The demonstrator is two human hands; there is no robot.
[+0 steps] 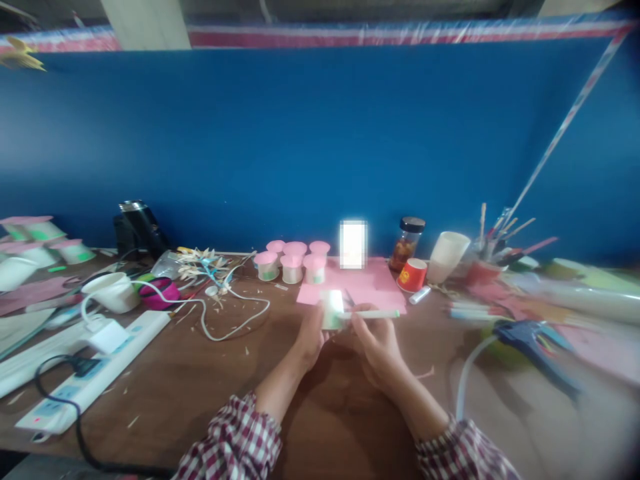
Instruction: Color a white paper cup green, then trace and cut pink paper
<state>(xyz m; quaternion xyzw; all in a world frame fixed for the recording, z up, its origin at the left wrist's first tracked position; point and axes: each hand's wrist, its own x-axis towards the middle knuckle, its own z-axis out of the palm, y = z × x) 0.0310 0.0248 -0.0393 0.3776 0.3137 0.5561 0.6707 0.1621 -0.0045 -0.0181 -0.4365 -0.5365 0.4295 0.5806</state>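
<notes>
My left hand [312, 335] is closed around a small white cup [332, 308] with green on its lower side, held above the table's middle. In my right hand [377, 348] is a white marker [376, 314] with a green end, lying roughly level. Its left end is close to the cup's side; blur hides whether they touch. Just beyond both hands lies a pink sheet [370, 280]. Several white cups with pink discs on top [294, 259] stand to the left of the sheet. A marker cap or short white tube [419, 295] rests at the sheet's right edge.
At right are a dark-lidded jar [407, 243], a red paper cup [412, 275], a white cup [448, 257], brushes in a red pot [484, 272] and a hot glue gun [537, 353]. A power strip [131, 350], mug [113, 293] and thermos [143, 227] occupy the left.
</notes>
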